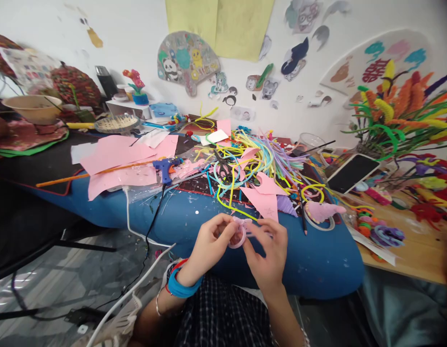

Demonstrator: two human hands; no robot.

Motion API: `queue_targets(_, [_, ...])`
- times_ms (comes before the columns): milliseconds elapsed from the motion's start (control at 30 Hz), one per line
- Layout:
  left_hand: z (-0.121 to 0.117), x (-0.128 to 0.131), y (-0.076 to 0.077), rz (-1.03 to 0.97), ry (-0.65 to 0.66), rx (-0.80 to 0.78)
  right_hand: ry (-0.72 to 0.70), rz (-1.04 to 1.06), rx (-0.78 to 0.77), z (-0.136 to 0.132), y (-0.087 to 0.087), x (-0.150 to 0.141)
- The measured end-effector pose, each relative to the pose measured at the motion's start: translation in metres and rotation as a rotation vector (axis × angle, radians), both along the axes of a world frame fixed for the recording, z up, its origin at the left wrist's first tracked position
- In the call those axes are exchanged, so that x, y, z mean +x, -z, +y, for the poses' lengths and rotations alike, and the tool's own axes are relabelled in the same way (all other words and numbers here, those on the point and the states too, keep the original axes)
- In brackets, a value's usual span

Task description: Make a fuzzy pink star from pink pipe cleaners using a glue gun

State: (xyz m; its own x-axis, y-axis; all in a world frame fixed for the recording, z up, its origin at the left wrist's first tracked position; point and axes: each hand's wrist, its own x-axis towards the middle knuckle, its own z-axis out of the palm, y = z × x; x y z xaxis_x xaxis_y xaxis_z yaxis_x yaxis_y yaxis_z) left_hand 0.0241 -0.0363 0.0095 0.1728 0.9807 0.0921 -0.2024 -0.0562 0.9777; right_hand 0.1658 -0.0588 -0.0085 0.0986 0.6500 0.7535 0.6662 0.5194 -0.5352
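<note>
Above my lap, at the table's front edge, my left hand point(214, 243) pinches a small pale-pink ring-shaped craft piece point(238, 242) between thumb and fingers. A bumpy pink strip runs along its top. From the other side, my right hand point(269, 253) holds its thumb and bent index finger at the same piece, closed on its right edge. Something lilac shows partly behind the right fingers; what it is stays hidden. Just beyond the hands lie a cut pink sheet point(261, 200) and a heap of pastel pipe cleaners point(267, 156).
A blue glue gun point(165, 168) with a dark cord rests left of the heap, by pink paper point(118, 156). Black-handled scissors point(222, 168) lie among the pipe cleaners. To the right are a pink cone-shaped piece point(322, 211), a phone point(353, 172) and pipe-cleaner flowers point(407, 106).
</note>
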Motion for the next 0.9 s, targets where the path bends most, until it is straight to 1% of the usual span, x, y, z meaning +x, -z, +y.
queue_targets(33, [0.0, 0.0, 0.001, 0.002, 0.034, -0.006, 0.02, -0.138, 0.096, 0.0, -0.001, 0.003])
queue_targets(100, [0.001, -0.001, 0.002, 0.021, 0.079, -0.015, 0.006, -0.314, 0.197, -0.002, -0.002, 0.009])
queue_targets(167, [0.001, -0.001, 0.003, 0.044, 0.083, -0.009, -0.071, -0.344, 0.229, -0.003, -0.002, 0.013])
queue_targets(233, [0.002, 0.001, 0.004, 0.041, 0.051, 0.003, -0.18, -0.265, 0.228, -0.006, -0.002, 0.015])
queue_targets(300, [0.003, 0.002, 0.007, 0.033, -0.004, 0.017, -0.264, -0.111, 0.215, -0.009, -0.002, 0.015])
queue_targets(400, [0.009, 0.002, 0.013, 0.069, -0.129, 0.052, -0.297, 0.183, 0.195, -0.016, -0.008, 0.016])
queue_targets(500, [0.018, -0.001, 0.019, 0.078, -0.204, 0.073, -0.287, 0.553, 0.094, -0.025, -0.027, 0.022])
queue_targets(567, [0.023, -0.003, 0.021, 0.039, -0.221, 0.067, -0.324, 0.822, -0.01, -0.03, -0.042, 0.031])
queue_targets(600, [0.025, -0.004, 0.021, 0.013, -0.224, 0.064, -0.349, 0.922, -0.055, -0.033, -0.049, 0.036])
queue_targets(667, [0.026, -0.006, 0.02, -0.039, -0.213, 0.063, -0.373, 1.029, -0.131, -0.034, -0.057, 0.045])
queue_targets(700, [0.026, -0.007, 0.018, -0.065, -0.197, 0.063, -0.362, 1.028, -0.163, -0.033, -0.059, 0.049])
queue_targets(733, [0.025, -0.007, 0.017, -0.089, -0.172, 0.063, -0.322, 0.974, -0.203, -0.031, -0.058, 0.051])
queue_targets(867, [0.02, -0.009, 0.009, -0.136, -0.028, 0.066, -0.072, 0.557, -0.395, -0.021, -0.046, 0.047])
queue_targets(900, [0.018, -0.009, 0.008, -0.134, 0.003, 0.066, -0.037, 0.453, -0.435, -0.02, -0.043, 0.044])
